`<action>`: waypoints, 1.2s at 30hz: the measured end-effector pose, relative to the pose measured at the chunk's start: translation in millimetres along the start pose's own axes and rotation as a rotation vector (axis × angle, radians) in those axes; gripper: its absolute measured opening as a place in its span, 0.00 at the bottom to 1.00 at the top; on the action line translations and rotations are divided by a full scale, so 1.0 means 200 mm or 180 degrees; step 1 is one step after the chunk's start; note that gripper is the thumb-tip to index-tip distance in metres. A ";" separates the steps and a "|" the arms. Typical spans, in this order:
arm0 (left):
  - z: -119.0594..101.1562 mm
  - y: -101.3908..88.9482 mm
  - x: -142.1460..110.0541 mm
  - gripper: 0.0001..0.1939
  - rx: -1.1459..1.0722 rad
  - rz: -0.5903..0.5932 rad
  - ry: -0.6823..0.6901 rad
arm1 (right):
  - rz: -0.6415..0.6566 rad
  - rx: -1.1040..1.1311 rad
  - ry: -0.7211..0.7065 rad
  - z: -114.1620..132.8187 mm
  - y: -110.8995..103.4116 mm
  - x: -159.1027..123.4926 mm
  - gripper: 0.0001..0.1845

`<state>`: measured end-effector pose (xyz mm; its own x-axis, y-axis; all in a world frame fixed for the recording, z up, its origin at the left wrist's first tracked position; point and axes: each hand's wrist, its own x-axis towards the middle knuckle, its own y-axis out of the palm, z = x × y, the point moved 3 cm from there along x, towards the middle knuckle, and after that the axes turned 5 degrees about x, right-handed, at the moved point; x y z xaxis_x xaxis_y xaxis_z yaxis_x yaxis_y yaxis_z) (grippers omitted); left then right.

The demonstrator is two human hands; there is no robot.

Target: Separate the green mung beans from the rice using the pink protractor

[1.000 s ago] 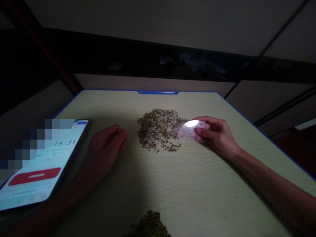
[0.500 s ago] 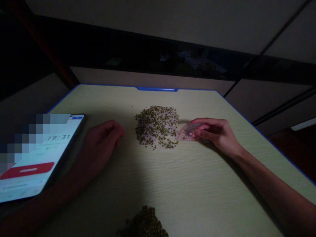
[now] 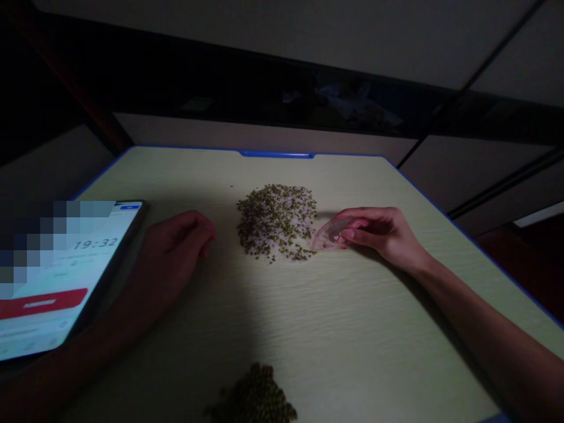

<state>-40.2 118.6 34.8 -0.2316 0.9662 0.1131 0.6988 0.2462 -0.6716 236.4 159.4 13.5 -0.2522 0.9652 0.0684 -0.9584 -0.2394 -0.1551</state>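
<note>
The tabletop point(image 3: 370, 329) has a blue rim, and at its far side there is a blue raised strip point(image 3: 277, 155). A broad stretch of pale, wood-patterned surface lies between the two piles, and another reaches from the right forearm toward the far right corner. On the left the room is narrower.

The mixed pile point(image 3: 275, 220) is in the middle of the far half, spread low and roughly round. It consists of small green beans and whitish grains, with a thinner patch at its near right side. One single bean point(image 3: 231, 186) lies apart, to its far left.

The right hand point(image 3: 383, 235) pinches a clear half-round plate point(image 3: 326, 234) with pinkish edge between thumb and fingers. The plate is tilted, curved edge upward, its tip at the right border of the pile. The left hand point(image 3: 178, 241) is in shadow with fingers curled, left of the pile and apart from it; I cannot tell if they press together.

A phone point(image 3: 94, 261) showing 19:32 lies close beside the left forearm, limiting that side. A darker bean heap point(image 3: 255, 396) sits at the near side, and cabinet panels point(image 3: 273, 29) stand behind.
</note>
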 end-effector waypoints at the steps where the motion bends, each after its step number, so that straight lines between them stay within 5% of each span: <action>1: 0.00 0.00 0.00 0.13 -0.0008 0.0002 -0.0004 | 0.0024 -0.0007 -0.0002 0.00 0.00 0.00 0.13; 22: 0.00 0.00 0.00 0.13 0.0083 -0.0108 0.0056 | 0.0676 0.0483 0.0103 -0.01 0.01 -0.02 0.12; 36: 0.01 0.00 0.01 0.13 0.0031 -0.0074 0.0076 | 0.0082 -0.0009 0.0097 0.00 -0.02 -0.02 0.13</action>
<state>-42.3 119.8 32.5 -0.2313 0.9618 0.1462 0.6868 0.2679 -0.6757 240.5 156.8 14.5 -0.2725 0.9615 0.0344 -0.9513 -0.2639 -0.1591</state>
